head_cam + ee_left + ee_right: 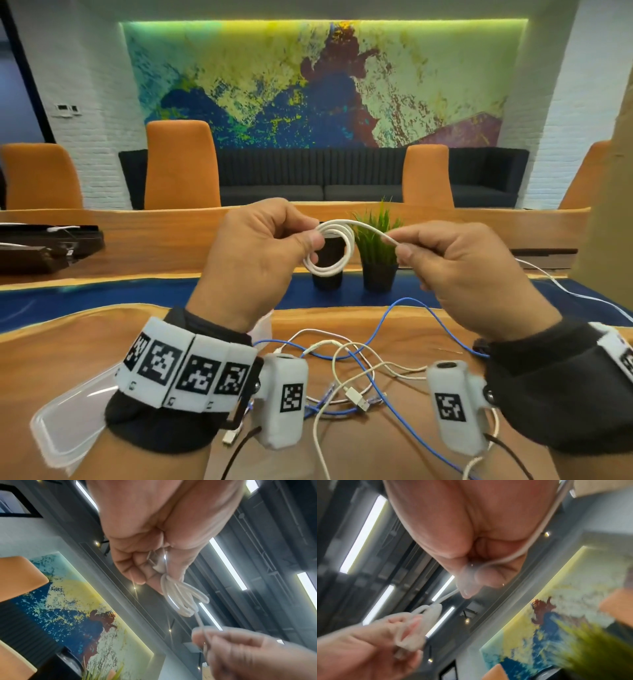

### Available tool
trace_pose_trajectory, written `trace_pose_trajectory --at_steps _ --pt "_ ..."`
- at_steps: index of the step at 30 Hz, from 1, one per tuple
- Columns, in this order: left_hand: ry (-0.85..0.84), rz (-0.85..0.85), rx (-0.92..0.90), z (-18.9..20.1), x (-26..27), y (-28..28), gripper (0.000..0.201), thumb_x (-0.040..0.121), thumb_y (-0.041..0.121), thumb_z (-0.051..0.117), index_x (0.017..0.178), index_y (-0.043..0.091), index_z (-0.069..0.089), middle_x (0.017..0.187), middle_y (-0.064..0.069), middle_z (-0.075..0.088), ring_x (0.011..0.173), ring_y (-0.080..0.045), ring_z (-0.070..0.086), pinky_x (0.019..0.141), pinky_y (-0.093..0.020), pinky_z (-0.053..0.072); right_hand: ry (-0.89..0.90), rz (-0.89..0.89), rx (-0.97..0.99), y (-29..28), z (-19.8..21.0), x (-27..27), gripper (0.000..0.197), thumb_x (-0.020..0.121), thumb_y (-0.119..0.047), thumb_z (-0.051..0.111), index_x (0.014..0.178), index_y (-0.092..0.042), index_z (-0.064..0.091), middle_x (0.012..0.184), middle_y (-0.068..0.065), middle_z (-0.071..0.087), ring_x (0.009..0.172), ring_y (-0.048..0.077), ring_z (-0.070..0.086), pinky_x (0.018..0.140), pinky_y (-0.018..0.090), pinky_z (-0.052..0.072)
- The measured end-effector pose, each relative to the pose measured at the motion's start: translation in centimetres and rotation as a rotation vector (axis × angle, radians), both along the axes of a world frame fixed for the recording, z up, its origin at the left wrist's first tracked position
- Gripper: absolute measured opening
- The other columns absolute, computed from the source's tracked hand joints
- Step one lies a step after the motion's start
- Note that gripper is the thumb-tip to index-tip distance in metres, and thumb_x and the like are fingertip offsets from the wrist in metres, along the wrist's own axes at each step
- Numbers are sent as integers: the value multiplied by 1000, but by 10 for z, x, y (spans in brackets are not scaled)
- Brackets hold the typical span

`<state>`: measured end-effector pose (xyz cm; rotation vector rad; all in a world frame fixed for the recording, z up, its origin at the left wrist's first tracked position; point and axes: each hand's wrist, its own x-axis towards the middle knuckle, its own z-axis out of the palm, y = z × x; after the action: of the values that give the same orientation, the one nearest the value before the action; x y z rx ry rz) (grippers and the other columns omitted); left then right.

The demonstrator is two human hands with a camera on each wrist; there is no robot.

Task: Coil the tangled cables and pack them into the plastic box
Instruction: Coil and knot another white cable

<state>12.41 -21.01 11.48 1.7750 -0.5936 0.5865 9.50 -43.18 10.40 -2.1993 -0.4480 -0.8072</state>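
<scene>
A white cable coil (330,250) of a few loops is held up in front of me, above the table. My left hand (263,253) pinches the coil (181,599) at its upper left between thumb and fingers. My right hand (455,263) pinches the loose end of the same white cable (380,234) just right of the coil; the rest runs through the palm (544,524). Below, a tangle of blue and white cables (346,370) lies on the wooden table (68,349). A clear plastic box (65,421) sits at the lower left, partly hidden by my left wrist.
Two dark pots, one with a green plant (375,240), stand beyond the coil on the table's blue strip. A white cable (582,294) trails off to the right. Dark flat objects (48,243) lie at the far left. Orange chairs (181,164) line the far side.
</scene>
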Motion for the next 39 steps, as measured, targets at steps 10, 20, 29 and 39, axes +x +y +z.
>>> trace_pose_trajectory --at_steps 10,20,29,39 --pt "-1 -15 -44 7 -5 11 9 83 6 74 88 14 71 80 -3 76 74 -18 73 71 -32 61 -28 -319 -107 -9 -17 15 12 89 -22 67 83 -25 77 78 -6 70 79 17 62 73 36 52" --pt "82 -249 -4 8 -18 -4 8 81 7 69 87 13 71 80 -2 77 74 -19 74 68 -24 58 176 194 1074 11 -2 6 8 87 -9 65 92 -9 72 75 6 72 69 16 69 60 25 58" --pt "71 -278 -65 6 -16 -4 15 73 18 69 87 13 70 82 -2 77 75 -19 74 68 -22 58 565 494 1260 20 -1 -1 22 73 -19 66 92 -8 71 69 4 64 58 9 57 48 19 49" --pt "83 -376 -151 0 -15 -13 16 72 14 69 86 7 68 83 -6 76 76 -19 73 68 -24 57 762 742 1153 32 -10 -4 25 74 -31 72 93 -15 74 78 0 58 59 7 44 50 18 35"
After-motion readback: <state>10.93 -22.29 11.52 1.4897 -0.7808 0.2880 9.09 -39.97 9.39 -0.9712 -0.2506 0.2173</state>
